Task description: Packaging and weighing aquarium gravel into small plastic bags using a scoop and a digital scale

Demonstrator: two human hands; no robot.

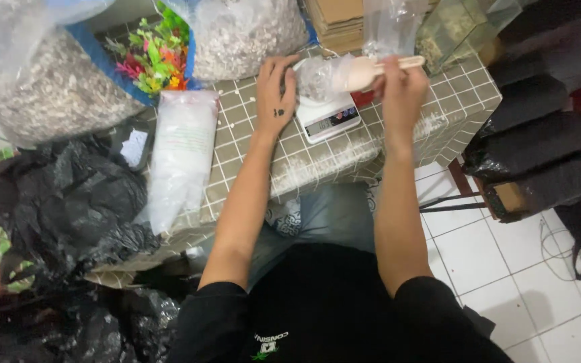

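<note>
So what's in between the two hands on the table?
In the head view, a small clear bag of pale bits sits on a white scale between the left hand and right hand. The right hand's pale scoop reaches to it.

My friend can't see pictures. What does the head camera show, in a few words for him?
Seen from above, a person's left hand steadies a small clear bag on a white scale while the right hand tips a pale scoop into it. The tiled table also holds big sacks of pale gravel, colourful plastic plants and black bags.
</note>
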